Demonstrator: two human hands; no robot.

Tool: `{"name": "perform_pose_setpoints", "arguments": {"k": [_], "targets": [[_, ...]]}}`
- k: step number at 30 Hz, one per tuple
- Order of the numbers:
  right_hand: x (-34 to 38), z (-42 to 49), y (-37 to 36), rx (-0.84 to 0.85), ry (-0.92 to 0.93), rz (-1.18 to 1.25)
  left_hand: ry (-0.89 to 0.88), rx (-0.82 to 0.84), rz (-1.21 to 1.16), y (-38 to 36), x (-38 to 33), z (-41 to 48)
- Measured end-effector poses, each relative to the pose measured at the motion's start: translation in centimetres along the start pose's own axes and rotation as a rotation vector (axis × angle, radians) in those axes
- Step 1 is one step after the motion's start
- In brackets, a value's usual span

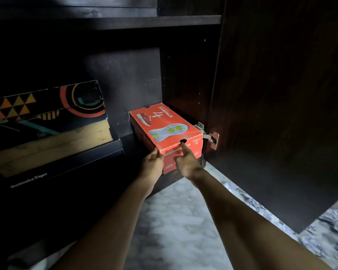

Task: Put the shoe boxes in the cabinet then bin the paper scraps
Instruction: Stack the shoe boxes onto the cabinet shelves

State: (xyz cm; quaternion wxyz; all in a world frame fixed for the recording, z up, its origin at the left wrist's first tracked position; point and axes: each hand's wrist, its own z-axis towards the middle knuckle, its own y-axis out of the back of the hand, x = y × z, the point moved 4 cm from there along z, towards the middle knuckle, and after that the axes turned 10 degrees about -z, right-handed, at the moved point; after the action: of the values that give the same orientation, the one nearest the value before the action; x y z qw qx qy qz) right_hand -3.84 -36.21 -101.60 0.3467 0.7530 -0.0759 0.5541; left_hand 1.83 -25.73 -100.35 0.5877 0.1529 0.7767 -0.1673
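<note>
Since the left hand [151,162] hides its fingers beside the red box [164,125], its grip is unclear; the right hand [187,162] presses a straight forefinger on the "PERFORMANCE" face of this "GOwalk 4" carton, low in the dark cabinet [185,78].

At least three shoe boxes inside one dark cabinet [183,75]: one orange shoe box [164,121] on the right, and on the left one patterned box [47,108] above one black box [66,164], with tan cardboard between them too unclear to count as a box of its own. Two bare hands, one left hand [151,162] and one right hand [187,164]. One open cabinet door [281,114], one metal hinge [209,136], one shelf board [125,22] plainly seen above, one round finger hole [183,141] in the orange box's front, and one printed shoe [144,118] and one printed sole [168,133] on its lid.
</note>
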Motion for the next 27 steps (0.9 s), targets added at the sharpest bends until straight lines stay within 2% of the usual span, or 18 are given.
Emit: {"name": "perform_pose_setpoints", "arguments": {"k": [7, 12, 16, 21, 27], "targets": [[-0.8, -1.1, 1.8, -0.045, -0.067, -0.032, 0.089, 0.019, -0.073, 0.0, -0.8, -1.0], [0.4, -2.9, 3.5, -0.106, -0.059, -0.104, 0.003, 0.053, -0.014, 0.1, -2.5, -2.5], [1.8, -6.1, 5.6, -0.129, -0.031, -0.261, -0.055, 0.113, 0.006, 0.0, -4.5, -4.5], [4.1, -12.4, 8.3, -0.088, -0.019, -0.613, -0.151, 0.244, 0.266, -0.1, -6.1, -8.7], [6.4, -20.3, 13.7, -0.22, -0.082, -0.712, -0.336, 0.398, 0.445, -2.6, -8.9, -14.8]]}}
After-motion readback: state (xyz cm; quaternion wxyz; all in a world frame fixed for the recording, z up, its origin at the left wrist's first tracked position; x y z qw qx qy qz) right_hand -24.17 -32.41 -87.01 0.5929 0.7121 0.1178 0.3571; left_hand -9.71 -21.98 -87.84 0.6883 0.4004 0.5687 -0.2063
